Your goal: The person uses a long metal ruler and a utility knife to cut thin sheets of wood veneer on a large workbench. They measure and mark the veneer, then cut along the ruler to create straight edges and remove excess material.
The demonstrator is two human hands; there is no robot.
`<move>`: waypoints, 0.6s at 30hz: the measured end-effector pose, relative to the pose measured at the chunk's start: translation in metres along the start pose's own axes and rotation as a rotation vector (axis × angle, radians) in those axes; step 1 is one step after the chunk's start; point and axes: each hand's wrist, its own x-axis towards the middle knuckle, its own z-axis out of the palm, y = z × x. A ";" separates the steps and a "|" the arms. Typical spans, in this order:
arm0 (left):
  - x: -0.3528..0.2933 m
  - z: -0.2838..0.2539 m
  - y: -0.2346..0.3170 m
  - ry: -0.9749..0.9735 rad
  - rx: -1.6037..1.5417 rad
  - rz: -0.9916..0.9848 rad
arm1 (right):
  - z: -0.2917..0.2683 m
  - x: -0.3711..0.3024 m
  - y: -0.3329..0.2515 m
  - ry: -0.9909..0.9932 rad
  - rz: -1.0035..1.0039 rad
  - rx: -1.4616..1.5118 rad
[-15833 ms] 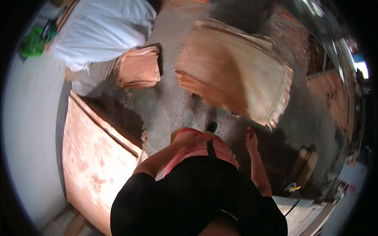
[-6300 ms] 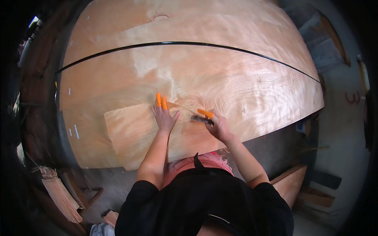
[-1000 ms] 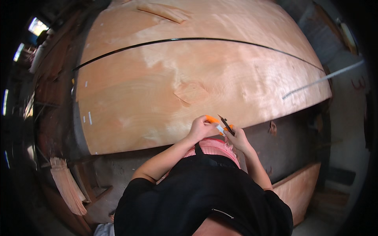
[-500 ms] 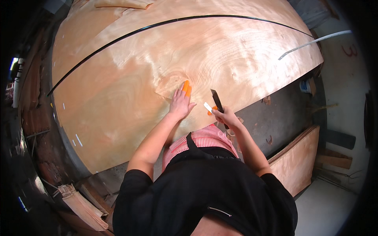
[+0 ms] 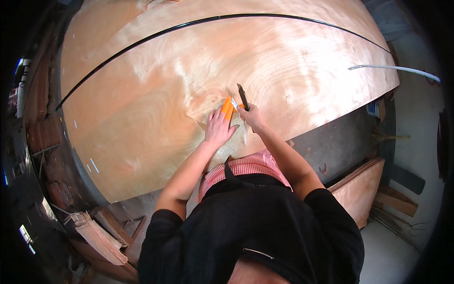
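Observation:
A broad sheet of pale wood veneer (image 5: 151, 123) is spread in front of me. My left hand (image 5: 219, 128) lies flat on it with the fingers stretched out, orange covers on two of them. Close beside it, my right hand (image 5: 254, 117) grips a dark knife (image 5: 242, 96) with a slanted tip that points away from me. A small white strip (image 5: 234, 104) sticks out between the right fingers and the left fingertips; its kind I cannot make out. An orange cover also shows on the right hand. Just below the hands a narrow pale sliver (image 5: 245, 135) shows on the sheet.
A long thin black strip (image 5: 218, 18) arches across the sheet beyond my hands. At the right, a pale curved rod (image 5: 397, 67) reaches over the edge. Stacked veneer sheets (image 5: 360, 189) lean at lower right; wood offcuts (image 5: 97, 239) lie at lower left.
My right hand has moved left and away from me with the knife and white strip, up to the left fingertips. The left hand stays nearly in place. The view has shifted slightly.

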 end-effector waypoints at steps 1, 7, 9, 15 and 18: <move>0.003 0.000 -0.001 -0.030 0.022 0.019 | 0.000 0.000 0.001 0.004 -0.004 -0.007; 0.013 -0.004 0.000 -0.128 0.116 0.046 | -0.013 -0.018 -0.007 -0.071 0.172 0.015; 0.011 -0.007 0.002 -0.157 0.160 0.076 | -0.021 -0.037 -0.005 -0.076 0.163 -0.030; 0.011 0.000 0.000 -0.185 0.232 0.092 | -0.052 -0.030 0.036 -0.100 -0.126 -0.495; 0.009 0.001 0.000 -0.208 0.251 0.080 | -0.088 -0.024 0.000 -0.159 -0.107 -0.824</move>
